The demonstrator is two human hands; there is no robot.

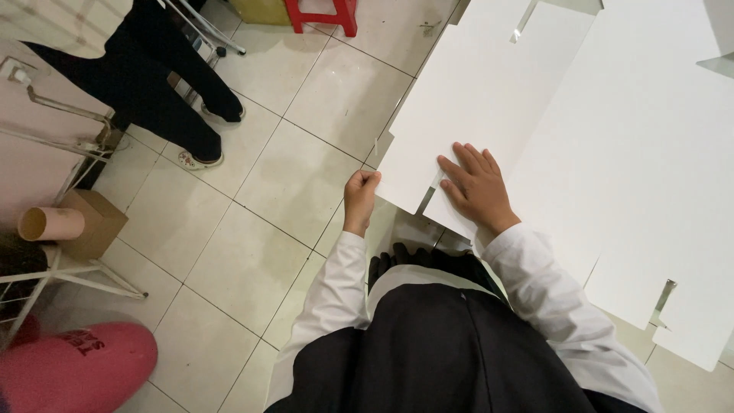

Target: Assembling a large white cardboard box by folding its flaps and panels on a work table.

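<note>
Pale tiled floor [252,229] all around. At far left a cardboard box [95,222] with a cardboard tube [50,223] sits on a white frame, and another person's dark trouser legs [164,99] stand above it. Moving right, the left hand [359,197] pinches the near-left corner of the big white panel [466,107], fingers clenched on its edge. The right hand [478,187] lies flat on the panel's near edge, fingers spread, gripping nothing. More white panels [650,153] lie just beside it.
</note>
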